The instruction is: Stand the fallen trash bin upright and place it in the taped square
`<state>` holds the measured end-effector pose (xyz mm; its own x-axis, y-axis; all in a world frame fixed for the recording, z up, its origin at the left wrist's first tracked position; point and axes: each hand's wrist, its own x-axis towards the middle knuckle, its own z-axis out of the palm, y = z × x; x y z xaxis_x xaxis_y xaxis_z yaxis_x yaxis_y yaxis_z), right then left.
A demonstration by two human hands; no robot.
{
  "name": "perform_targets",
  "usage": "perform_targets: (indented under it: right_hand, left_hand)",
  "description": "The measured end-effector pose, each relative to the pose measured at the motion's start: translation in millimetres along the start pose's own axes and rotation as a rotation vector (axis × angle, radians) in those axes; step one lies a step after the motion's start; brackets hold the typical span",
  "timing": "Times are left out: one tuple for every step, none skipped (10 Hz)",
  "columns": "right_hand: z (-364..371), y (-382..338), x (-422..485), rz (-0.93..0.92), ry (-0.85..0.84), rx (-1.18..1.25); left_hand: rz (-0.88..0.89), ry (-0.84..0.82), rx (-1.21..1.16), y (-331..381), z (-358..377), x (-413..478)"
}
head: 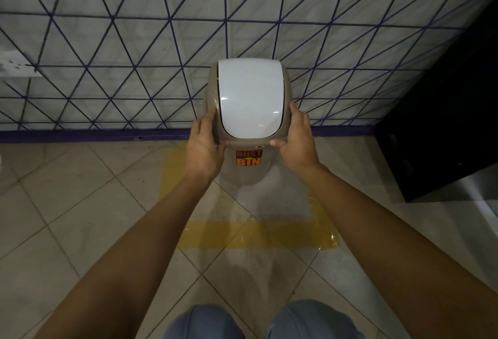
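Note:
The trash bin (249, 98) stands upright on the floor, seen from above: a beige body with a white swing lid and an orange "DUST BIN" sticker on its front. It sits inside the square of yellow tape (258, 233), close to the wall. My left hand (205, 150) grips the near left corner of the bin's top rim. My right hand (296, 140) grips the near right corner. The bin's base is hidden under its lid.
A tiled wall (134, 42) with a purple triangle pattern and a purple skirting runs directly behind the bin. A black cabinet (442, 133) stands at the right. Beige floor tiles (67, 203) spread to the left. My knees (258, 322) show at the bottom.

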<state>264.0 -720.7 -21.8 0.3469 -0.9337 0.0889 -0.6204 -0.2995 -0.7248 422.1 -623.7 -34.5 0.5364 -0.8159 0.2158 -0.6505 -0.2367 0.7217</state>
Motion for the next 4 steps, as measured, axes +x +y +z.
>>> perform_targets:
  right_hand:
    - [-5.7,-4.3,-0.1,0.022,-0.011,-0.026]
    - [-9.1,-5.2,-5.3,0.011,-0.016,-0.026]
    - [-19.1,-15.4,-8.7,-0.005,-0.032,-0.024]
    - [-40.8,-39.4,-6.4,-0.016,-0.038,-0.016]
  left_hand:
    - [0.03,-0.021,0.038,3.2,-5.1,-1.4]
    - [0.067,0.0,0.09,5.7,-8.8,-8.6]
    - [0.076,-0.008,0.12,18.2,-18.0,-11.8]
    - [0.085,-0.005,0.131,42.4,-37.4,-6.5]
